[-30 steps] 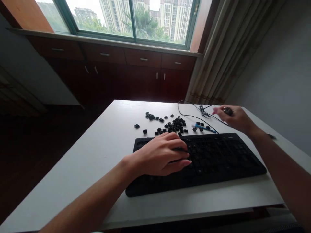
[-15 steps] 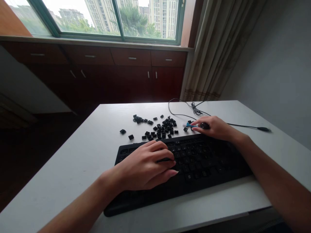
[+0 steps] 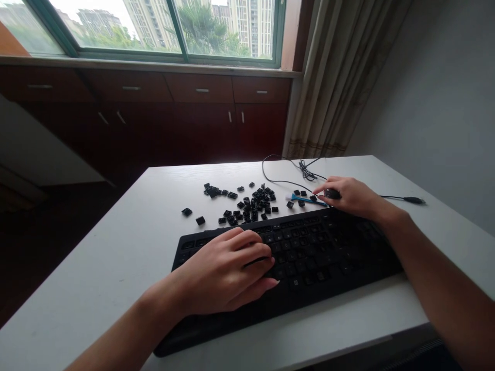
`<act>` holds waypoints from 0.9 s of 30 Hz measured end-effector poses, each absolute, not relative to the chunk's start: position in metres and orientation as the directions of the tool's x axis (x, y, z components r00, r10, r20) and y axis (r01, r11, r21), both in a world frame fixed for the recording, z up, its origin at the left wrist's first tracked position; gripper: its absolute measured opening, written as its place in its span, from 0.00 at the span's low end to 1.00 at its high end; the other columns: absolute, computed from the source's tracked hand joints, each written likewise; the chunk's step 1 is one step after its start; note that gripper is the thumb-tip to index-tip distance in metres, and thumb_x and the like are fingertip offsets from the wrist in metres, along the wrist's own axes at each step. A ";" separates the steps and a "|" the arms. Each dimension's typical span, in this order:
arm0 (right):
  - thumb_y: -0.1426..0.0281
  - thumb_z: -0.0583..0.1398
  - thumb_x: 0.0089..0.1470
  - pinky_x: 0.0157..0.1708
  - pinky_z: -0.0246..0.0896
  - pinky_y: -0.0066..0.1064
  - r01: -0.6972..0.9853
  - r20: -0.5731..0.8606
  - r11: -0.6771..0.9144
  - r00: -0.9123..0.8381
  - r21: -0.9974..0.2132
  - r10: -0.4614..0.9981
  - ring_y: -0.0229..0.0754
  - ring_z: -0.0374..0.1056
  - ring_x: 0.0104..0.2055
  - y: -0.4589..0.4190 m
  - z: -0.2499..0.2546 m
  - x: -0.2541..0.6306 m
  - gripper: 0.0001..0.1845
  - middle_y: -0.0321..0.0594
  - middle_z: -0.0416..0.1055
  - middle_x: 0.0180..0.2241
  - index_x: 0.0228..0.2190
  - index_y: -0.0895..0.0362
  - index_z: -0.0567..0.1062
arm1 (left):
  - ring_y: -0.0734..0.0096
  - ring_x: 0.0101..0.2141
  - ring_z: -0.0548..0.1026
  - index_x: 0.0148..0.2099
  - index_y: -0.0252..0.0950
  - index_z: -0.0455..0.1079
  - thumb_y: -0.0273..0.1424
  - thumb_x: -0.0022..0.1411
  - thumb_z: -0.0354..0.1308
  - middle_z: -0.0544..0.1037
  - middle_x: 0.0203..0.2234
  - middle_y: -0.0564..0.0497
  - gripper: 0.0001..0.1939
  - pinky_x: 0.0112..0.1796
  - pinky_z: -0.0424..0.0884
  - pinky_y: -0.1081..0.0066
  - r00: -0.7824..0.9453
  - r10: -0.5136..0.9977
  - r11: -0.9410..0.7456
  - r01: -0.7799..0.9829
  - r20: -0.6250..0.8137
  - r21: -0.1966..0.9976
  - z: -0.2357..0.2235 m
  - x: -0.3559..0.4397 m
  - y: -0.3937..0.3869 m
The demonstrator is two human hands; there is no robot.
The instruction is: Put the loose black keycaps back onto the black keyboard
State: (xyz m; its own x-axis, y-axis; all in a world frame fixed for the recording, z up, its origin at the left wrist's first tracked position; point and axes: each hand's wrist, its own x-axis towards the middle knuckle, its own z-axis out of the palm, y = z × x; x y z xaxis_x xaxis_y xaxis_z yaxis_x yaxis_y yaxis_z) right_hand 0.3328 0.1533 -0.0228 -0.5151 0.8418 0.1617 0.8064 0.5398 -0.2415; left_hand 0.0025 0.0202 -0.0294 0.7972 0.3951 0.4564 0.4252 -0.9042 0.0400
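Note:
A black keyboard lies slanted on the white table, with several key places bare of caps. My left hand rests on its left part, fingers bent and slightly apart, touching the keys; the surface under the palm is hidden. Beyond the keyboard's back right edge, my right hand is closed around a small dark rounded object whose kind I cannot make out. Just left of its fingers lies a small brush with a blue handle and pale bristles. Loose black keycaps are heaped and scattered behind the keyboard.
A black cable loops behind the brush, and its plug lies to the right. Beyond the white table stand dark red cabinets under a window. A curtain hangs at the right.
My right hand has come off the blue brush, which now lies on the table, and has shifted right. The left hand stays on the keyboard. The whole view has shifted slightly.

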 end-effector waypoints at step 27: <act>0.56 0.59 0.60 0.40 0.66 0.36 0.803 0.176 0.502 -0.470 -0.322 0.865 0.45 0.72 0.37 0.151 -0.027 0.325 0.18 0.43 0.76 0.42 0.37 0.55 0.81 | 0.64 0.38 0.75 0.45 0.34 0.76 0.31 0.64 0.61 0.80 0.39 0.48 0.08 0.37 0.73 0.64 0.804 0.377 -0.905 0.426 0.460 -0.001 -0.029 0.004 0.019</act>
